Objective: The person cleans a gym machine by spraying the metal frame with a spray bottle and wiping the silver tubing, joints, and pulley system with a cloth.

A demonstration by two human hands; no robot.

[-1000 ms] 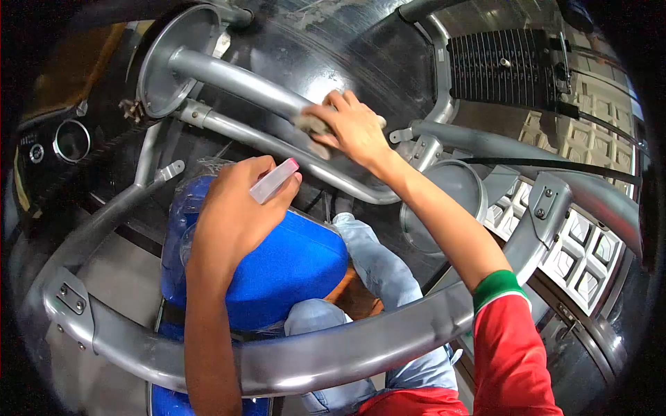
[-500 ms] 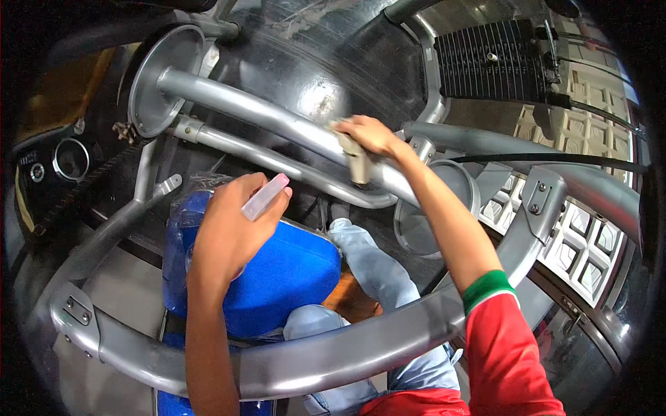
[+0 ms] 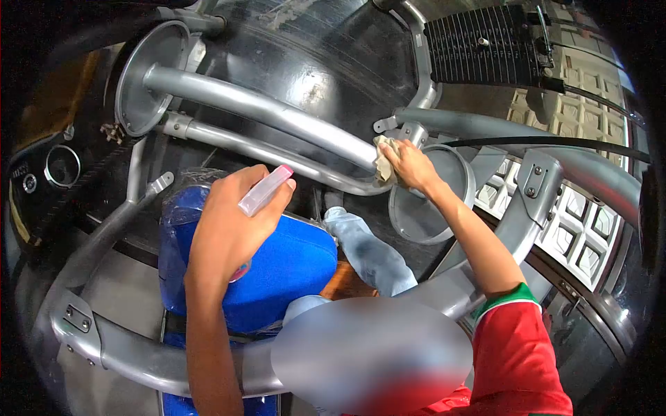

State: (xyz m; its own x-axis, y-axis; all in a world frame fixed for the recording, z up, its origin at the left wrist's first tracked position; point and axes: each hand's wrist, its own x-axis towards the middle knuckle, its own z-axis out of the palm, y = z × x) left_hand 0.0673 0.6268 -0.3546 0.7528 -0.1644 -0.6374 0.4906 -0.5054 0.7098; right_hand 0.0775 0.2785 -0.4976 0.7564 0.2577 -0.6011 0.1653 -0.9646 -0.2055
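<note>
My left hand (image 3: 232, 232) is closed around a small translucent plastic bottle with a pink end (image 3: 266, 190), held above the blue padded seat (image 3: 281, 270). Part of the bottle is hidden by the palm. My right hand (image 3: 411, 166) presses a crumpled beige cloth (image 3: 383, 163) against the right part of a grey metal bar (image 3: 263, 114). That bar runs between two round metal discs, the left disc (image 3: 147, 83) and the right disc (image 3: 430, 201). Just below it lies a thinner bent tube (image 3: 257, 149).
A thick curved grey tube (image 3: 139, 353) crosses in front of my body. At the upper right stands a black weight stack (image 3: 479, 45), with a black cable (image 3: 541, 141) below it. Light blue trousers (image 3: 368, 249) show beside the seat. White patterned panels (image 3: 579, 229) are at the right.
My right hand has slid the cloth rightward along the bar towards the right disc. The left hand stays near the same spot with the bottle. The view has shifted slightly.
</note>
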